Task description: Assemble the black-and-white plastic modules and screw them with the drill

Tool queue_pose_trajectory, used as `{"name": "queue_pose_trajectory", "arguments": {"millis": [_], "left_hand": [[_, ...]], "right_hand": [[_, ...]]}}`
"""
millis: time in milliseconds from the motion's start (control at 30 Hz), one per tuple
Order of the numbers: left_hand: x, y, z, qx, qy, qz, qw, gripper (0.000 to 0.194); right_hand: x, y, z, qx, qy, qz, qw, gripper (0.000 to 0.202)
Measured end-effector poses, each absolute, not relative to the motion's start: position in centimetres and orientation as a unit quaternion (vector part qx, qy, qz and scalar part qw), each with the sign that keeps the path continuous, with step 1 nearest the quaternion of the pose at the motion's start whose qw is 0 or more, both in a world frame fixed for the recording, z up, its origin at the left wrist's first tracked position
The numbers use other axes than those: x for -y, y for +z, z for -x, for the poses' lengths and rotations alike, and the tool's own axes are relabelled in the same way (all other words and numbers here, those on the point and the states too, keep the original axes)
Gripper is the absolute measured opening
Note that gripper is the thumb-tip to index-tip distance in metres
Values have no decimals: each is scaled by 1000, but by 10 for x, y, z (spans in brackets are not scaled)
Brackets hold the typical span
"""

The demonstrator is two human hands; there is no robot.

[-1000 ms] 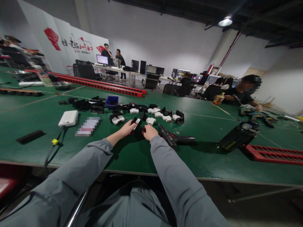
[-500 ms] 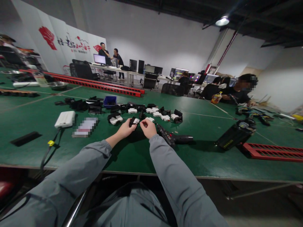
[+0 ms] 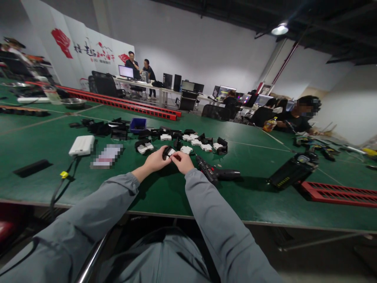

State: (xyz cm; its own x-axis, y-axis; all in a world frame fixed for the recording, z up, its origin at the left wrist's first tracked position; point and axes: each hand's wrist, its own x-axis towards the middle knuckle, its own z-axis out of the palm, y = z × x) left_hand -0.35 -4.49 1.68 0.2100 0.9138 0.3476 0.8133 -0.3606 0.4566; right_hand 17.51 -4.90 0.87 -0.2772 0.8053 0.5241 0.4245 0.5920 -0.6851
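Note:
My left hand (image 3: 157, 160) is closed around a small black-and-white plastic part (image 3: 169, 152), held just above the green table. My right hand (image 3: 182, 162) comes in from the other side, its thumb and fingers pinched at the part's right edge. Whether something tiny sits in that pinch cannot be made out. Right of my hands a black cordless screwdriver (image 3: 210, 171) lies on the table. Beyond them are several loose white pieces (image 3: 191, 137) and black plastic housings (image 3: 222, 144). Another black-and-white part (image 3: 144, 147) rests to the left of my hands.
A blue bin (image 3: 138, 125) stands behind the parts. Left are a white box (image 3: 81, 146) with a cable, a blurred-out flat item (image 3: 107, 156) and a black strip (image 3: 32, 167). Right stand a black cylindrical device (image 3: 293, 171) and a red slotted rail (image 3: 341, 194). A person (image 3: 297, 116) sits at the far right.
My right hand has moved left to meet the part in my left hand, closing the gap between them. The part has turned a little. The view has shifted slightly.

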Motion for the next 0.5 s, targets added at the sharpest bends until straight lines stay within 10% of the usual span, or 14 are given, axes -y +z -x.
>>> {"name": "queue_pose_trajectory", "arguments": {"millis": [500], "left_hand": [[49, 22, 5, -565, 244, -786, 53, 73]], "right_hand": [[51, 15, -179, 823, 127, 393, 389, 13]]}}
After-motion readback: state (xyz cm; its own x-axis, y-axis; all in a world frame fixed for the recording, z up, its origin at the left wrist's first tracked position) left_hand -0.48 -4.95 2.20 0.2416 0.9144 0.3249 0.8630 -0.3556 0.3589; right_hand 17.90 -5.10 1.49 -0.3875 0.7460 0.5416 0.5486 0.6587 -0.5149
